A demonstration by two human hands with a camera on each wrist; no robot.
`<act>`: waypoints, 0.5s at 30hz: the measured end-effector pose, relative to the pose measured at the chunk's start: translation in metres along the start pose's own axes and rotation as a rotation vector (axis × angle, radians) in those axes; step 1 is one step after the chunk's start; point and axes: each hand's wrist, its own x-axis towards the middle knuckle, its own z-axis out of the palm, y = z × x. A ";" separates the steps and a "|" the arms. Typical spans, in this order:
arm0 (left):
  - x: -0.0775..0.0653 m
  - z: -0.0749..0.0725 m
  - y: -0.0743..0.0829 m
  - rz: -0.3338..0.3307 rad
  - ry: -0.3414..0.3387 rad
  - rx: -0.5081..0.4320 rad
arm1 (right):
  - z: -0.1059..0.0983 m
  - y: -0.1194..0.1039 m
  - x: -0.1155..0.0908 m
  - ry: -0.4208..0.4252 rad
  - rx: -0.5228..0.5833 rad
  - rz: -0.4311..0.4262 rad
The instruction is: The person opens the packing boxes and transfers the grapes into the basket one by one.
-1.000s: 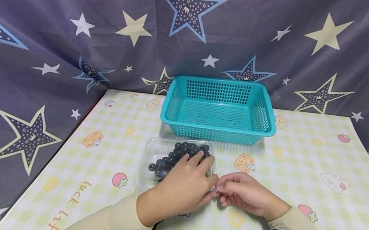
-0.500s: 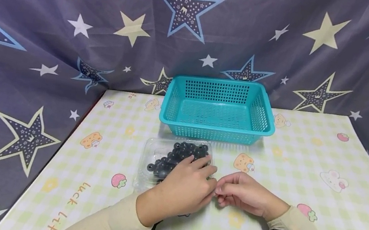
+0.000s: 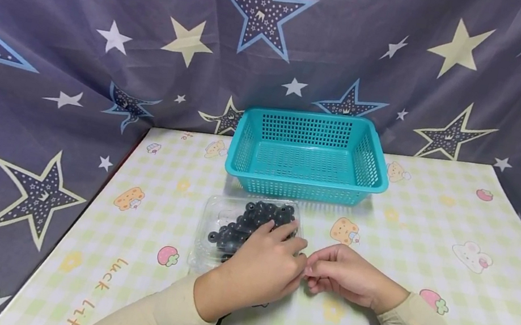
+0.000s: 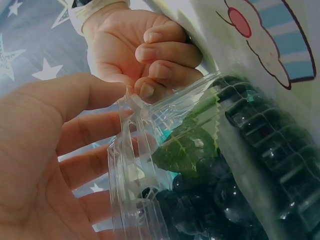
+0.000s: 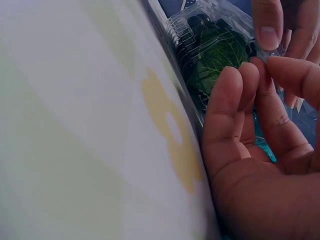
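Note:
A clear plastic box (image 3: 202, 250) of dark grapes (image 3: 235, 232) lies on the table, left of centre in the head view. A green leaf (image 4: 187, 150) shows through its wall in the left wrist view. My left hand (image 3: 264, 264) lies across the box's near right part, its thumb and fingers bent around the edge. At the same right corner my right hand (image 3: 342, 274) pinches the rim between thumb and index finger, the fingertips of both hands close together. The other right-hand fingers curl inward. Part of the box is hidden under the left hand.
A teal plastic basket (image 3: 306, 183) stands just behind the box with nothing in it. The table wears a checked, cartoon-printed cloth (image 3: 436, 226). A dark star-patterned curtain (image 3: 333, 36) hangs along the back and the left side.
My left fingers have drawn back slightly toward the box's right edge, uncovering more grapes. The right hand, the box and the basket stay in place.

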 end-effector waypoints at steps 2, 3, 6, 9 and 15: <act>0.000 0.000 0.000 0.001 0.003 0.002 | 0.000 0.000 0.000 0.002 -0.004 0.001; 0.000 0.000 0.000 0.001 0.003 0.002 | 0.000 0.000 0.000 0.001 -0.008 0.000; 0.000 0.000 0.000 0.002 -0.002 0.001 | 0.000 0.000 0.000 0.005 -0.014 0.003; 0.000 0.000 0.001 0.002 -0.002 0.001 | 0.000 0.000 0.000 0.007 -0.015 0.006; 0.000 0.001 0.000 0.002 -0.003 0.008 | 0.002 -0.001 -0.001 -0.002 -0.020 -0.010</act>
